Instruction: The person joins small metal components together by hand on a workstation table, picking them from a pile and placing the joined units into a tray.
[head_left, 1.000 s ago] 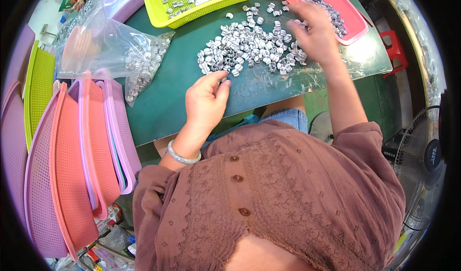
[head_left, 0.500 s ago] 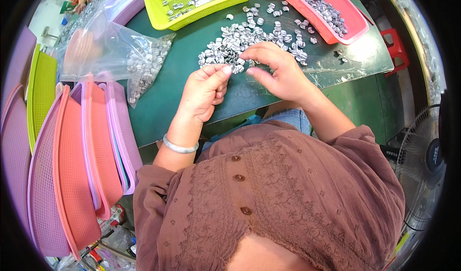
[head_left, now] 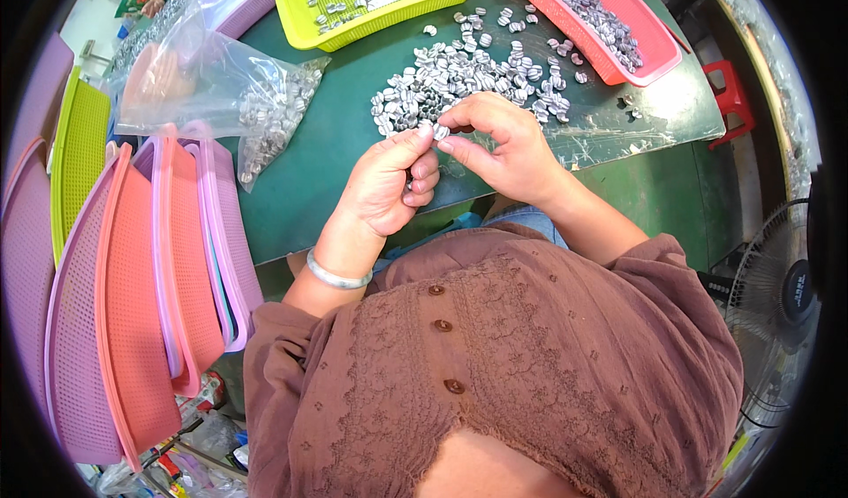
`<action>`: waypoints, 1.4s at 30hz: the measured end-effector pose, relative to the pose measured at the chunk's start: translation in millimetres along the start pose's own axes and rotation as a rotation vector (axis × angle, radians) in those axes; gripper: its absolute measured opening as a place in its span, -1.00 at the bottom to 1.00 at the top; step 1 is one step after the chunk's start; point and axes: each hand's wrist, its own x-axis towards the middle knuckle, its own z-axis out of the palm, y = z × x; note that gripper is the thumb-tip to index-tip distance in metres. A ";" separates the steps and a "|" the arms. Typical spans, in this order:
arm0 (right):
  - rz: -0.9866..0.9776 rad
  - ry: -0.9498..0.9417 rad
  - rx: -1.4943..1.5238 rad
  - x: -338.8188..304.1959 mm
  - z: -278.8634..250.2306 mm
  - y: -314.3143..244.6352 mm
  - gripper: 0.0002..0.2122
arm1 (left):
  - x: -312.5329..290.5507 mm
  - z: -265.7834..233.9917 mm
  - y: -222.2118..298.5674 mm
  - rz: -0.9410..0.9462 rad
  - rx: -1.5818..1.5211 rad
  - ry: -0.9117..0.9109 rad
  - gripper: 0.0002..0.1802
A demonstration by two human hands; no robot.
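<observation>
- Both hands are up over the near edge of the green table point(head_left: 336, 171), meeting just in front of the heap
- The left hand point(head_left: 389, 184) has thumb and forefinger pinched, and the right hand point(head_left: 503, 145) pinches in from the other side, so one small silvery piece point(head_left: 441, 132) sits gripped between the two sets of fingertips
- What the lower, curled fingers of the left hand may hide I cannot tell
- Just beyond the fingers lies the loose pile of silvery pieces point(head_left: 468, 79), spread wide on the table, and that pile looks big, so by my reading plenty remains to go through
- Far right, the pink tray point(head_left: 618, 65) already carries a long strip of the same pieces, which I judge to be the finished share, a fair amount but less than the heap
- The yellow-green basket point(head_left: 353, 21) at the far edge has only a handful of bits in it
- To the left a clear plastic bag point(head_left: 256, 101) lies on its side, spilling more silvery pieces, untouched for now, so there looks to be further stock waiting
- Down the left side stand stacked pink and purple baskets point(head_left: 168, 277) on edge, none in use
- A fan point(head_left: 782, 295) stands at the person's right, well apart from the work
- My call: well under way, nowhere near done
</observation>
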 end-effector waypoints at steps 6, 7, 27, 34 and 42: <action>-0.017 -0.024 -0.025 -1.3 -2.0 -1.5 -0.86 | -1.6 2.0 -0.5 0.019 0.036 0.010 -0.81; -0.010 -0.025 -0.013 -1.1 -1.8 -2.0 -0.86 | -1.8 1.8 -0.7 0.023 0.039 0.013 -0.81; 0.062 -0.034 0.119 -3.3 -3.4 -4.7 -0.84 | -1.1 1.8 -5.0 0.082 0.134 0.012 -0.82; -0.040 -0.015 0.042 -3.6 -5.1 -8.3 -0.81 | -1.3 3.2 -10.5 0.196 0.233 0.027 -0.80; -0.048 0.000 0.038 -6.2 -4.7 -9.5 -0.80 | -2.3 4.5 -13.0 0.276 0.308 0.024 -0.78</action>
